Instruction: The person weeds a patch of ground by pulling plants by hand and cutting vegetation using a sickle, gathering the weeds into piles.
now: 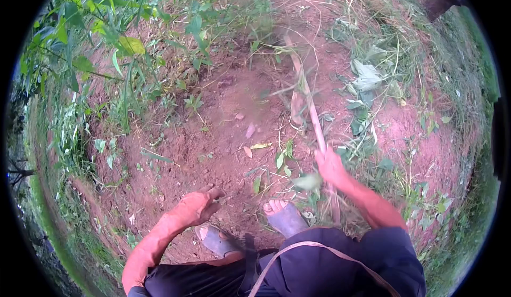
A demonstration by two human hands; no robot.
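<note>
My right hand (330, 165) is closed around a long wooden handle (314, 117), which runs forward and slightly left over the reddish soil. The far end of the handle is blurred among grass stems, so the tool's head cannot be made out. My left hand (201, 204) hangs over bare soil in front of my left foot, fingers curved and apart, holding nothing. Between the hands, small green leaves (280, 161) and a reddish dry leaf (248, 152) lie on the dirt.
Leafy green plants (114, 36) stand at the upper left. Wilted, uprooted weeds (366, 77) lie right of the handle. My feet (286, 218) are close below my hands. A strap (319, 245) crosses my lap. A dark object (443, 1) shows at the upper right.
</note>
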